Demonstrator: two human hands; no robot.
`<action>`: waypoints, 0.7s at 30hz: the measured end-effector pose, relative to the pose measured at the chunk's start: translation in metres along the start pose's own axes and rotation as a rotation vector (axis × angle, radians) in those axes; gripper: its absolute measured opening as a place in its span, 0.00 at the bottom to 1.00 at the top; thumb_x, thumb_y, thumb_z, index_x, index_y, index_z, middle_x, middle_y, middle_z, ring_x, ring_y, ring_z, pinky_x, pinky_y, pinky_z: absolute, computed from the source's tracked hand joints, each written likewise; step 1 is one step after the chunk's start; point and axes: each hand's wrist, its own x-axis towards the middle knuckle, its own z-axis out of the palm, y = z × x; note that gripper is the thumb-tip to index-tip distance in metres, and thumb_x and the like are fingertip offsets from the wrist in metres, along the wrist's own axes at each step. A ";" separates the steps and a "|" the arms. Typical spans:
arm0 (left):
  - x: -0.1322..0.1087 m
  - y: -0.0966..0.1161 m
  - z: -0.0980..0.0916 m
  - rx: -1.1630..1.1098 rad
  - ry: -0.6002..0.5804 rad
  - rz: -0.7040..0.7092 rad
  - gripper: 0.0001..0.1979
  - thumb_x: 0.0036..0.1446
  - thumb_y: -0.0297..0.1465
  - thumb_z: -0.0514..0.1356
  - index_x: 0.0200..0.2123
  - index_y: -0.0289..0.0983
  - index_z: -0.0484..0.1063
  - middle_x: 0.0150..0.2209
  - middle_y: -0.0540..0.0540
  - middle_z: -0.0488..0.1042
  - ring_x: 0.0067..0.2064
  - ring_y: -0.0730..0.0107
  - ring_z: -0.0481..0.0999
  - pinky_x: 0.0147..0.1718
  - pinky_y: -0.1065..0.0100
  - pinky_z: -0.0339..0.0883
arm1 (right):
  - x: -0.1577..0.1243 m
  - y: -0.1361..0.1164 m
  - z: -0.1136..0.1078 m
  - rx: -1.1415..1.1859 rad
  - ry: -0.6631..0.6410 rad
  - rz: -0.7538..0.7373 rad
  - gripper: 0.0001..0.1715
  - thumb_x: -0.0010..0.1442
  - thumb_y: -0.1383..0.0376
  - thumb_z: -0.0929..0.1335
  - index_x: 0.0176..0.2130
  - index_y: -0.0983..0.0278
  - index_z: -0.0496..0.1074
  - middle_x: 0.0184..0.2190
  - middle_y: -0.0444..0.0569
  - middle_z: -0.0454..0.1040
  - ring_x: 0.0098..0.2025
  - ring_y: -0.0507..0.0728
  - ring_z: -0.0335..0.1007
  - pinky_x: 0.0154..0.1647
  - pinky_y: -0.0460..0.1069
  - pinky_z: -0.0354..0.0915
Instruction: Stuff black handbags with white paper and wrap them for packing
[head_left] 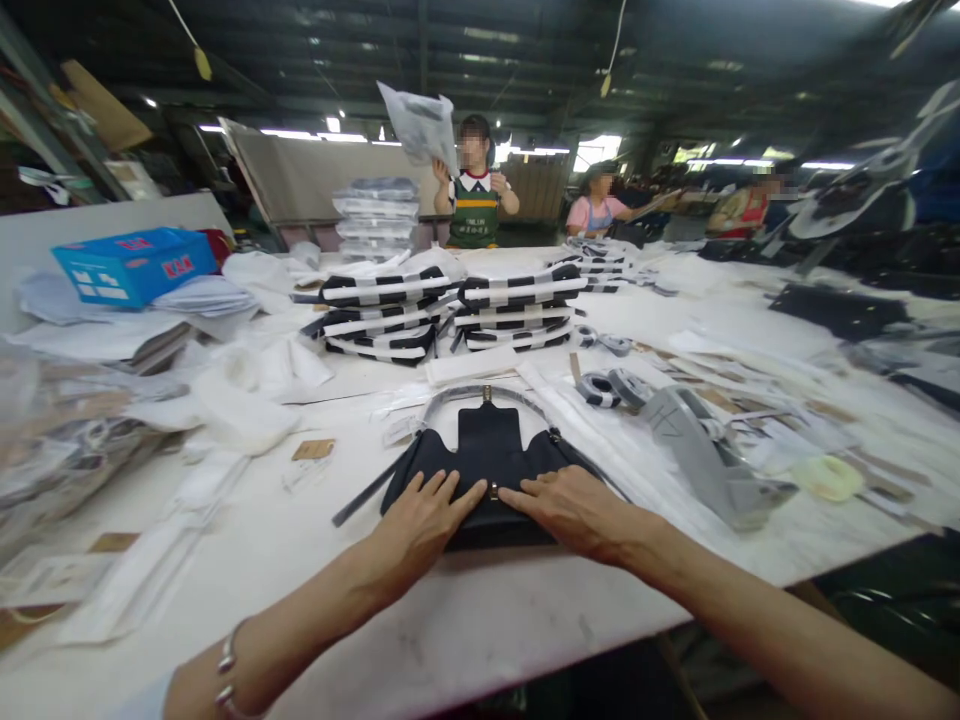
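Observation:
A black handbag (489, 440) lies on the white table near its front edge, its flap turned up toward the far side. Its strap, partly in clear wrapping, arches behind it. My left hand (424, 510) rests flat on the left part of the bag with fingers stretched out. On the right part lies my right hand (574, 505), fingers also extended. Both index fingers point at a small gold clasp (493, 491) on the bag's front, one from each side. A second gold fitting (487, 394) shows at the flap's tip.
Stacks of wrapped black bags (382, 318) stand farther back. To the right are a grey tape dispenser (694, 455), tape rolls (611, 388) and tags. White wrapping (244, 395) and a blue box (135, 265) are left. Across the table a person holds a plastic-wrapped item (421, 125).

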 end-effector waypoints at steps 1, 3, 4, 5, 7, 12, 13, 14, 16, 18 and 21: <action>-0.002 -0.004 0.001 0.008 -0.007 0.000 0.36 0.60 0.21 0.48 0.69 0.48 0.43 0.64 0.35 0.62 0.63 0.51 0.66 0.56 0.46 0.64 | 0.001 -0.003 0.004 -0.011 0.019 -0.011 0.33 0.60 0.75 0.64 0.62 0.58 0.63 0.38 0.50 0.80 0.35 0.57 0.77 0.33 0.48 0.68; -0.003 -0.007 0.008 0.041 0.009 -0.019 0.38 0.60 0.20 0.48 0.69 0.51 0.41 0.65 0.37 0.61 0.63 0.50 0.65 0.56 0.46 0.64 | 0.001 -0.010 0.018 -0.046 0.080 0.016 0.34 0.59 0.77 0.62 0.63 0.61 0.63 0.43 0.55 0.79 0.41 0.60 0.77 0.39 0.51 0.70; -0.003 -0.007 0.013 0.062 0.031 -0.034 0.38 0.60 0.20 0.49 0.69 0.52 0.41 0.65 0.37 0.60 0.64 0.49 0.64 0.57 0.45 0.64 | 0.001 -0.014 0.027 -0.066 0.121 0.050 0.34 0.60 0.77 0.62 0.63 0.62 0.63 0.48 0.57 0.77 0.46 0.62 0.76 0.44 0.54 0.70; -0.003 -0.007 0.019 0.079 0.057 -0.050 0.39 0.60 0.19 0.49 0.69 0.53 0.41 0.66 0.37 0.59 0.64 0.48 0.63 0.57 0.44 0.63 | -0.001 -0.019 0.036 -0.080 0.162 0.090 0.34 0.60 0.78 0.61 0.63 0.62 0.63 0.52 0.58 0.75 0.51 0.64 0.73 0.49 0.57 0.69; -0.003 -0.005 0.031 0.096 0.107 -0.076 0.40 0.59 0.18 0.49 0.68 0.54 0.41 0.66 0.38 0.58 0.65 0.46 0.61 0.58 0.42 0.61 | -0.005 -0.026 0.052 -0.067 0.227 0.159 0.36 0.60 0.78 0.61 0.65 0.60 0.61 0.58 0.58 0.70 0.59 0.67 0.67 0.58 0.63 0.63; -0.009 -0.009 0.044 0.043 0.145 -0.003 0.44 0.57 0.16 0.48 0.68 0.57 0.36 0.69 0.42 0.53 0.67 0.49 0.56 0.61 0.40 0.56 | -0.011 -0.035 0.063 0.097 0.248 0.216 0.42 0.60 0.64 0.69 0.69 0.53 0.51 0.67 0.55 0.57 0.67 0.70 0.51 0.65 0.70 0.51; -0.011 -0.011 0.044 0.028 0.151 0.022 0.43 0.58 0.17 0.50 0.68 0.57 0.36 0.69 0.41 0.51 0.68 0.50 0.55 0.61 0.39 0.55 | -0.011 -0.036 0.063 0.123 0.241 0.224 0.45 0.59 0.58 0.70 0.69 0.52 0.50 0.68 0.55 0.55 0.68 0.72 0.49 0.65 0.72 0.49; -0.013 -0.012 0.044 0.013 0.160 0.037 0.42 0.59 0.20 0.52 0.68 0.56 0.36 0.70 0.41 0.50 0.69 0.49 0.53 0.62 0.38 0.53 | -0.011 -0.038 0.062 0.141 0.234 0.233 0.48 0.57 0.52 0.71 0.69 0.51 0.50 0.69 0.55 0.53 0.68 0.73 0.47 0.64 0.73 0.47; -0.018 -0.011 0.044 -0.008 0.169 0.045 0.41 0.60 0.32 0.59 0.69 0.52 0.38 0.70 0.37 0.47 0.69 0.45 0.49 0.62 0.35 0.49 | -0.009 -0.039 0.062 0.159 0.216 0.247 0.51 0.54 0.45 0.72 0.69 0.49 0.50 0.69 0.54 0.51 0.68 0.75 0.46 0.64 0.75 0.45; -0.020 -0.009 0.040 -0.018 0.138 0.038 0.45 0.56 0.44 0.62 0.69 0.48 0.40 0.70 0.34 0.45 0.70 0.41 0.47 0.62 0.33 0.46 | -0.006 -0.040 0.063 0.168 0.192 0.255 0.51 0.54 0.43 0.71 0.68 0.48 0.50 0.69 0.53 0.53 0.68 0.76 0.45 0.63 0.76 0.43; -0.015 -0.002 0.020 -0.007 0.037 0.021 0.46 0.53 0.56 0.59 0.68 0.42 0.49 0.69 0.32 0.50 0.68 0.39 0.50 0.62 0.34 0.48 | -0.002 -0.037 0.064 0.191 0.135 0.251 0.50 0.54 0.40 0.69 0.68 0.47 0.50 0.68 0.53 0.55 0.68 0.76 0.46 0.63 0.77 0.43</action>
